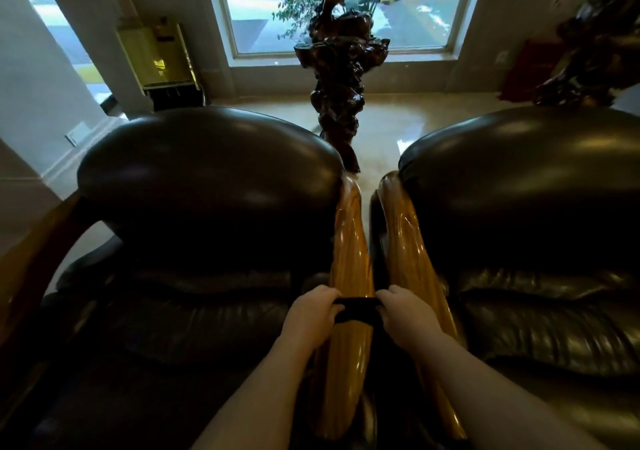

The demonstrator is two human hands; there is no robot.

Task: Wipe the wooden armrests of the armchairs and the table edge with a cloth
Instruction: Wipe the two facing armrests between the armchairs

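Note:
Two dark leather armchairs stand side by side, the left armchair [194, 228] and the right armchair [533, 228]. Between them run two glossy wooden armrests, the left chair's armrest [349, 252] and the right chair's armrest [405, 242]. A dark cloth [356, 307] is stretched across the left chair's armrest. My left hand [311, 314] grips its left end and my right hand [408, 314] grips its right end, in the gap between the armrests. The cloth's ends are hidden in my fingers. No table is in view.
A tall dark carved wooden sculpture [341, 69] stands on the shiny floor behind the chairs, in front of a large window [346, 6]. Another wooden armrest [41, 249] is at the far left. A yellowish cabinet [159, 58] stands against the wall at back left.

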